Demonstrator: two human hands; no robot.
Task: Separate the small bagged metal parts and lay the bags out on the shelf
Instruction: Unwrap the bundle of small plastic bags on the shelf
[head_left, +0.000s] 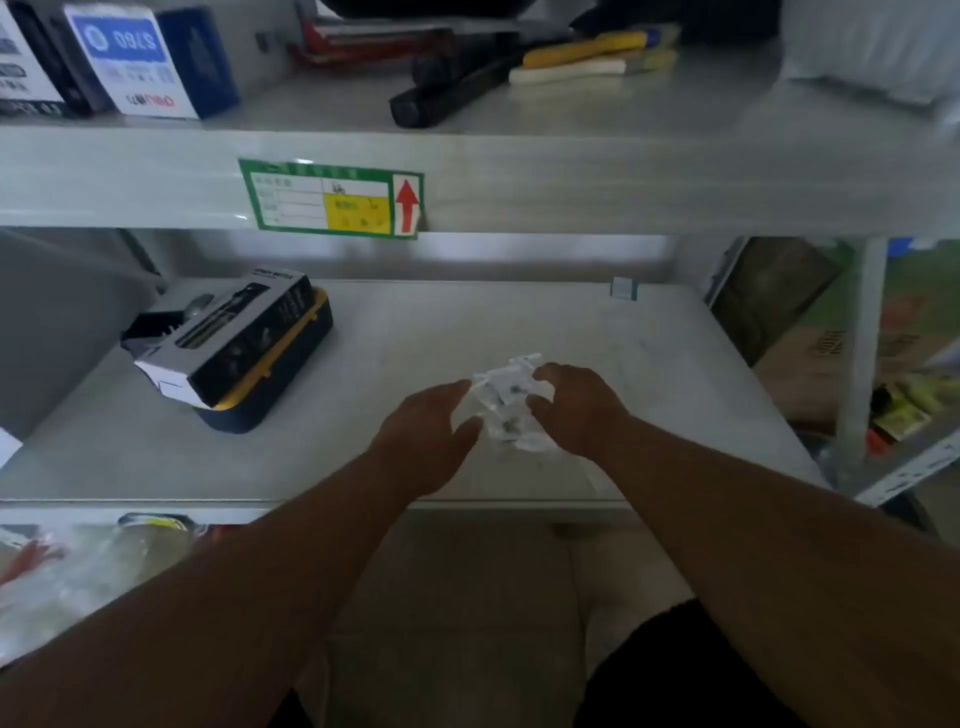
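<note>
A bunch of small clear plastic bags with dark metal parts (506, 402) lies on the grey middle shelf (649, 364), near its front edge. My right hand (576, 410) curls around the right side of the bunch, fingers touching the bags. My left hand (423, 434) sits just left of the bunch with thumb and fingers spread, its fingertips at the bags' edge. The bags overlap one another; how many there are is unclear.
A black and yellow tool case with a grey printed sleeve (239, 348) lies at the shelf's left. A small white box (623, 288) stands at the back right. The upper shelf edge carries a green label (332, 197). Boxes and black tools fill the upper shelf.
</note>
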